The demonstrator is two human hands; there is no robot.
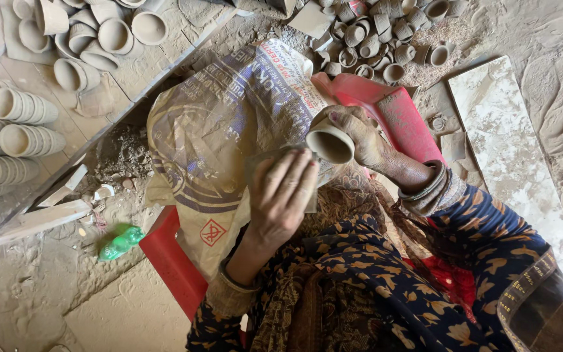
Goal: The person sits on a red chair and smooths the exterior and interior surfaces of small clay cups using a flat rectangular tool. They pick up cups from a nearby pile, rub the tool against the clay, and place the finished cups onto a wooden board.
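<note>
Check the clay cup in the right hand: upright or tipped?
Tipped. The clay cup lies sideways in the right hand, its open mouth facing the camera, inside empty.

A sack lies over a stool, stacked cups left, loose cups behind

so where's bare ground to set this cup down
Bare dusty ground lies lower left, below the green plastic bag; the pale stone slab on the right is clear too. Crowded: stacked clay cups at left, loose small cups at top.
</note>
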